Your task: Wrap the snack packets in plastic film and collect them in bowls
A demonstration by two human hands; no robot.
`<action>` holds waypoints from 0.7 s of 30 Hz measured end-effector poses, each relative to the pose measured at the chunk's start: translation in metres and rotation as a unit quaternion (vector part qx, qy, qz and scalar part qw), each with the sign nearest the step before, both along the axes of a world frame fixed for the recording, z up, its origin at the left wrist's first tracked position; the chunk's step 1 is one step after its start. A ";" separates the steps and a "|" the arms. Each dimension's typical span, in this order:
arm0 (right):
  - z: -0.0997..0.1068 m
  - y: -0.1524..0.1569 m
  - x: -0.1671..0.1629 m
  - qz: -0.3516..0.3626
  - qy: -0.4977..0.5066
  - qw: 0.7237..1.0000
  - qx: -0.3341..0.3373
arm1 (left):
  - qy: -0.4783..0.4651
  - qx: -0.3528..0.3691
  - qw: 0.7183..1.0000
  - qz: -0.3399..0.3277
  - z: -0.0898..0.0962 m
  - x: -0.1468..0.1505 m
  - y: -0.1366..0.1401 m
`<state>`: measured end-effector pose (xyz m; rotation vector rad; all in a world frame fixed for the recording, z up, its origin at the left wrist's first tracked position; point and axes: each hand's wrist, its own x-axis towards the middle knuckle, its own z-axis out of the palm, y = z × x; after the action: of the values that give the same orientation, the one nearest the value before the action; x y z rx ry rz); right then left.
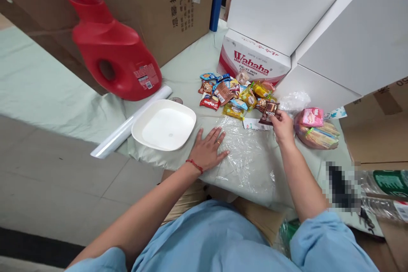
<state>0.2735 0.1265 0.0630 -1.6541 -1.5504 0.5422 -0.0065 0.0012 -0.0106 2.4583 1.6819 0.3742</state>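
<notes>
My left hand (208, 149) lies flat with its fingers spread, at the left edge of a sheet of clear plastic wrap (245, 153) on the table. Just left of it sits a white square dish (164, 125) with nothing in it. Between thumb and fingers of my right hand (283, 126) is a dark brown snack packet (269, 111) marked COCOA. That packet is at the right end of a pile of wrapped snacks (229, 93) in blue, brown, red and yellow. A white printed card (255, 124) lies flat just below the pile.
A red detergent jug (117, 55) stands at the left, with a white roll (130, 121) beside the dish. Behind the snacks is a Wahaha carton (251, 59). A bag of snacks (317, 129) lies on the right, plastic bottles (387, 182) farther right.
</notes>
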 end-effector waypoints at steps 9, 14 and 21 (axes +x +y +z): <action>0.001 -0.115 -0.034 0.312 -0.418 0.850 -0.071 | 0.008 0.000 1.000 -0.005 0.001 0.001 0.001; -0.012 -0.110 -0.035 0.338 -0.387 0.852 -0.101 | 0.016 -0.006 1.000 -0.003 0.003 0.002 0.001; -0.018 -0.109 -0.023 0.387 -0.332 0.852 -0.119 | 0.022 -0.007 1.000 0.005 0.003 0.004 0.002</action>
<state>0.2503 0.0178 0.0445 -1.3967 -2.8100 0.6122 -0.0029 0.0027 -0.0077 2.4673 1.7085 0.3103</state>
